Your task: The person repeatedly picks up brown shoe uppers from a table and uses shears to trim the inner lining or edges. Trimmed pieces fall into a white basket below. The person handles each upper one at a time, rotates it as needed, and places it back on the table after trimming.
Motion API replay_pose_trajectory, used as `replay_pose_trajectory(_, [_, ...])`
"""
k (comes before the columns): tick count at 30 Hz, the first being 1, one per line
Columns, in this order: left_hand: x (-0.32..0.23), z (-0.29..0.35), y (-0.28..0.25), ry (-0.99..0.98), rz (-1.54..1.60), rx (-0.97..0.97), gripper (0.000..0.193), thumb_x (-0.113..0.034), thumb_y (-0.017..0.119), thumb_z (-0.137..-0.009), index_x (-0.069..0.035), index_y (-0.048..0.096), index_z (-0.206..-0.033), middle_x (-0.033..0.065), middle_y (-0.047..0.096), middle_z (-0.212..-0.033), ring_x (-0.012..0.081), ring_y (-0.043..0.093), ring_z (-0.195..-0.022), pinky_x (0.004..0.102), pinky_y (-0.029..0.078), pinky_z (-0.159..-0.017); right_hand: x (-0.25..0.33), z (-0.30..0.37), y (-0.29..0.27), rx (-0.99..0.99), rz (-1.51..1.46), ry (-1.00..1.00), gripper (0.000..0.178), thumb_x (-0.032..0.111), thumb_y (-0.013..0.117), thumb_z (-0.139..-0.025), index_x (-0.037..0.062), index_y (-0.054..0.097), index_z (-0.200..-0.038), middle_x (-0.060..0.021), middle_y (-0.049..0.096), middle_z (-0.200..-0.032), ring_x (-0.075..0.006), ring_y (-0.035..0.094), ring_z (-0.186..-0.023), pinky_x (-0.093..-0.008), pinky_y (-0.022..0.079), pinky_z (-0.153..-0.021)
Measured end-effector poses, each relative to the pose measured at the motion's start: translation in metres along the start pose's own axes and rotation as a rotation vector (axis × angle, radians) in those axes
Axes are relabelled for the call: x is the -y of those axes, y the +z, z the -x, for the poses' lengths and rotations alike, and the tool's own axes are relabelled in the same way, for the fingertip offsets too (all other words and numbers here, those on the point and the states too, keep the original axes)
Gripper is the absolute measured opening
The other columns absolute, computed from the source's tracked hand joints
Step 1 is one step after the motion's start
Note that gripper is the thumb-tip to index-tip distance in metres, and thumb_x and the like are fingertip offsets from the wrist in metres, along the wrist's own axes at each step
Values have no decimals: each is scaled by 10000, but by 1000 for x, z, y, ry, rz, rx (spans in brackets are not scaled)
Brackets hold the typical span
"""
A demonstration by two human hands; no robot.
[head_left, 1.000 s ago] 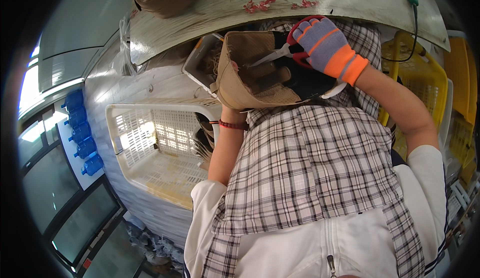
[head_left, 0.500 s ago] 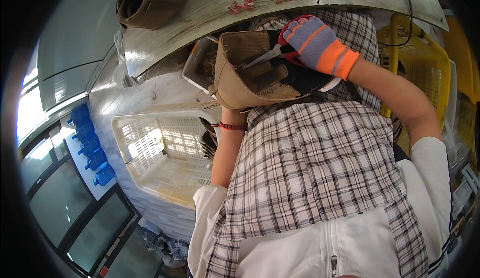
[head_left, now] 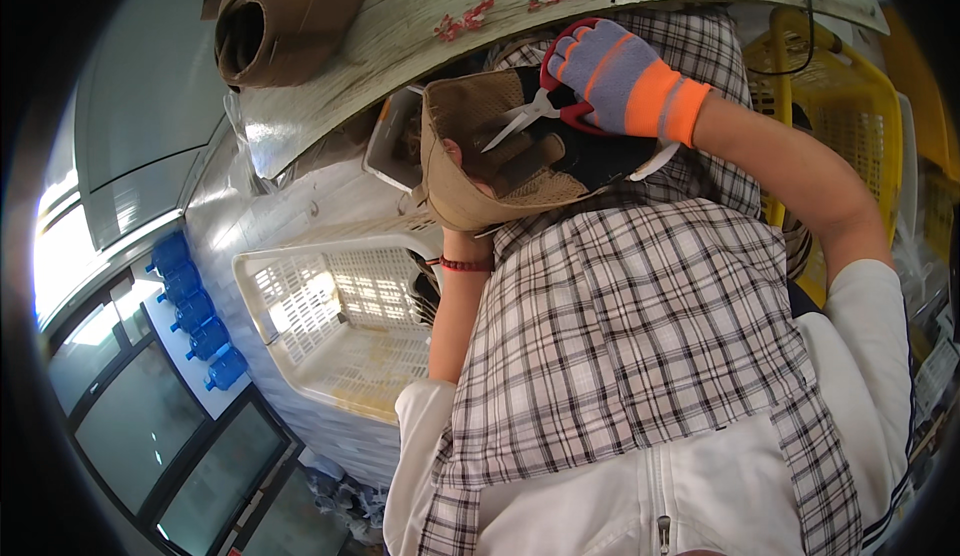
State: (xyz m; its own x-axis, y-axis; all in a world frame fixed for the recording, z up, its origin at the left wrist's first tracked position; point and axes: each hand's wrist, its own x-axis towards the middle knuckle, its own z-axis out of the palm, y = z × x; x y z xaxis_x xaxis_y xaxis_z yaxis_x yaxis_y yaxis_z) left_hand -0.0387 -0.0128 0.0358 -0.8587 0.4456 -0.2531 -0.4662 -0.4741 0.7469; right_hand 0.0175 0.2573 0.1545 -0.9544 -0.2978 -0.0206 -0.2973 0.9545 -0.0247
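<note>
Gripping scissors (head_left: 541, 105) near table (head_left: 390, 51) and basket (head_left: 360, 286), right fingers (head_left: 580, 59) curl; left fingers' (head_left: 454, 152) hold unclear.

1. Scissors (head_left: 540, 104) are held in the right hand (head_left: 625, 76), which is covered by a grey-and-orange glove; the fingers are wrapped around the red handles.
2. The blades are parted slightly and pointed into the opening of a brown piece (head_left: 450, 196).
3. The brown piece is held above the lap by the bare left hand (head_left: 453, 151), which is mostly hidden; fingertips can be seen inside the opening.
4. A red bracelet (head_left: 462, 264) is worn on the left wrist.
5. A checked apron (head_left: 640, 326) is worn over white clothing.
6. A brown roll (head_left: 300, 21) is set on the table (head_left: 385, 46), which is marked with red patches (head_left: 465, 22).
7. The person is flanked by a white basket (head_left: 330, 341) at the left and a yellow basket (head_left: 860, 116) at the right.
8. Blue jugs (head_left: 208, 338) are lined up at far left.
</note>
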Motion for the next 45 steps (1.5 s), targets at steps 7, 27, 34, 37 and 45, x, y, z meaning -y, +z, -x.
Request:
replay_pose_trajectory(7, [-8,9,19,45,-75,-32,537,-281,593,-963,-146,387,-1440,82,473,-1418,327,499,-1260,571,464,-1011,3,-6,22,-109,65,-1,306,195,719,-747,93,659,-1029,-58,671,-952,-233,649,-909,-336,508,-782])
replay_pose_trajectory(27, [-5,11,10,-17,-67,-28,541,-353,579,-967,-146,400,-1434,82,496,-1417,307,498,-1271,545,423,-1052,-3,-7,32,-95,25,15,457,243,801,-669,90,631,-1066,-64,661,-963,-237,638,-882,-347,510,-808])
replay_pose_trajectory(34, [-15,18,47,-100,81,-100,447,-302,643,-949,-91,509,-1320,45,548,-1266,201,534,-1135,380,450,-975,-6,1,8,-68,16,-2,503,236,799,-665,99,629,-1118,-60,678,-976,-247,655,-869,-354,523,-801])
replay_pose_trajectory(37, [-3,15,15,-41,-79,-145,422,-322,638,-954,-78,538,-1285,37,565,-1212,167,530,-1071,324,444,-926,-3,-1,14,-166,45,-50,380,189,755,-713,94,650,-1065,-57,683,-924,-244,652,-864,-345,527,-778])
replay_pose_trajectory(45, [4,11,10,-19,-58,-190,355,-299,606,-979,-62,570,-1241,19,580,-1167,130,522,-1017,276,425,-892,-8,6,20,-98,-21,82,189,184,677,-799,95,665,-965,-63,677,-829,-248,658,-829,-344,533,-733])
